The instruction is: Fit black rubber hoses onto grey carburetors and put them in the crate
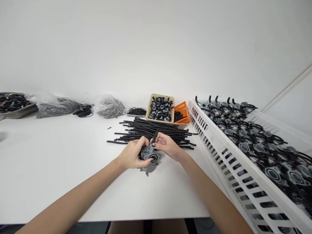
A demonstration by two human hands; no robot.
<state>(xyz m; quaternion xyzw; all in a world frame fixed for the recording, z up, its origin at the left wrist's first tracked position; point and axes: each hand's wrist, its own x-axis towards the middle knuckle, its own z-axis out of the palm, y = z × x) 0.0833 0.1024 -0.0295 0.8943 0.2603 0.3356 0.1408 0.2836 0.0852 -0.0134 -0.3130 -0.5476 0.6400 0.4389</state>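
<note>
Head view: I grip the metal part, at six o'clock from the black hoses, with left fingers, right fingers pinching its short tube, apparently a seating step needing steady pressure.

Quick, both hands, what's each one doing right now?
Left hand: closed, holding the grey metal part.
Right hand: closed, thumb and fingers on the black tube at the part's top.

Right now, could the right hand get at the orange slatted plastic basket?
Probably yes: only long black tubes lie before the basket, though the right hand holds a black hose on the grey metal part.
</note>
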